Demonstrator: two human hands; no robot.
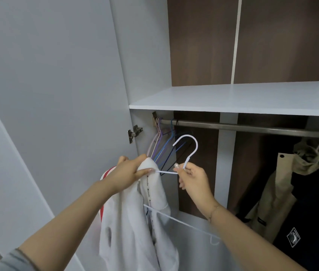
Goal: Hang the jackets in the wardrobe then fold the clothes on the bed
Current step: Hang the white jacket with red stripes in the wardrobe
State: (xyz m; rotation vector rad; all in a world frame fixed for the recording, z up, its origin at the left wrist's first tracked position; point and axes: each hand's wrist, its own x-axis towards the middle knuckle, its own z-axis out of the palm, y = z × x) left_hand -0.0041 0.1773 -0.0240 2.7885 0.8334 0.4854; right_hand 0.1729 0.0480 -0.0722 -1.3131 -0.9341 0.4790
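I have both hands up in front of the open wardrobe (233,98), just below its white shelf (242,96). My left hand (129,173) is clamped on a bunched fold of the white jacket (131,222), gripping it at the top where the cloth meets the left arm of the white hanger (186,153). My right hand (192,178) pinches the hanger at its neck, thumb and fingers closed on the wire just below the hook. The hook stands upright and free, below the metal rail (252,128) and not on it. The hanger's left arm runs into the cloth under my left hand; its lower bar shows slanting down to the right, below my right wrist, with the jacket hanging over only its left end. The jacket droops down from my left hand, and a red trim (106,173) shows at its left edge.

At the rail's left end hangs a cluster of empty coloured hangers (164,141), just behind the jacket's top. At the far right of the rail hangs a beige and dark jacket (295,202), well apart from my hands. The wardrobe door (57,75) stands open on my left.
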